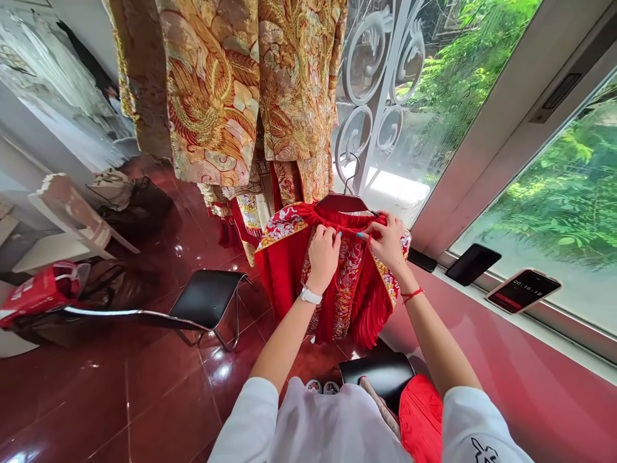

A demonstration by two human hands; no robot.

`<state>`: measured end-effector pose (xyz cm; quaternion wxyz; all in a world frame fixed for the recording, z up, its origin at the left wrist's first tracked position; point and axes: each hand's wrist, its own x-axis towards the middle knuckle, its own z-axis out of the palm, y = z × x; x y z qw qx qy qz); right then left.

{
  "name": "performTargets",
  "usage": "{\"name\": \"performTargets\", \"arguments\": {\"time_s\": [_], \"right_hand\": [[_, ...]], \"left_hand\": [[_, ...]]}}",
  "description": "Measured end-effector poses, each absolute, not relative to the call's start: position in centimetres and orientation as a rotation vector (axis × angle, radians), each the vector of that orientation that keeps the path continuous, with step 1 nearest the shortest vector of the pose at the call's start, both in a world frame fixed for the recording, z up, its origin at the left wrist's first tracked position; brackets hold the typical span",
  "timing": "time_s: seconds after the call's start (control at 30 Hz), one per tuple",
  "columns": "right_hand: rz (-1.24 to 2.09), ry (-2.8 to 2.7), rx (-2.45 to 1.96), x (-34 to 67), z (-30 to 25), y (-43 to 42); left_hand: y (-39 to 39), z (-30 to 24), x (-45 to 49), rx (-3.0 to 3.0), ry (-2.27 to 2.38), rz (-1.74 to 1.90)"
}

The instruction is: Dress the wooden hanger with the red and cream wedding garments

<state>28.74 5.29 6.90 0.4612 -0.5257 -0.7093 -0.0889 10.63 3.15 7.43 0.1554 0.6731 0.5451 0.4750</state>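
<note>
A red pleated skirt (288,270) with embroidered panels hangs in front of me from a dark hanger (343,203) with a metal hook. My left hand (324,256) pinches the gathered waistband on its left part, thumb and fingers closed. At the right part of the waistband, my right hand (387,243) is closed on the same edge, near a thin red cord. The two hands are a short way apart, with the embroidered front panel showing between and below them. The cloth inside each grip is hidden by the fingers.
Gold embroidered garments (212,96) hang behind the skirt. A black chair (209,299) stands to the left, and another black seat (378,373) is close below me. Two phones, one a running timer (524,290), lean on the window sill. Red cloth (421,418) lies at lower right.
</note>
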Motion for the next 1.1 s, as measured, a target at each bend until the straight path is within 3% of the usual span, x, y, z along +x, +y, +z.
{"name": "performTargets", "arguments": {"time_s": [0.1, 0.3, 0.67, 0.93, 1.1], "right_hand": [[-0.206, -1.736, -1.304, 28.5, 6.9, 4.9], [-0.175, -1.724, -1.293, 28.3, 8.0, 4.9], [-0.345, -1.593, -1.102, 27.8, 7.2, 3.0], [0.830, -1.170, -0.855, 25.8, 5.8, 1.9], [1.313, -1.235, -0.903, 29.3, 6.2, 2.1]], "left_hand": [[3.5, 8.3, 10.2, 1.495, 1.292, 1.377], [4.0, 10.5, 8.8, 0.708, 0.606, 0.925], [3.9, 8.3, 6.2, 0.671, 0.600, 1.078], [3.1, 8.9, 6.5, 0.838, 0.542, 1.053], [4.1, 8.8, 6.6, 0.644, 0.483, 1.124]]}}
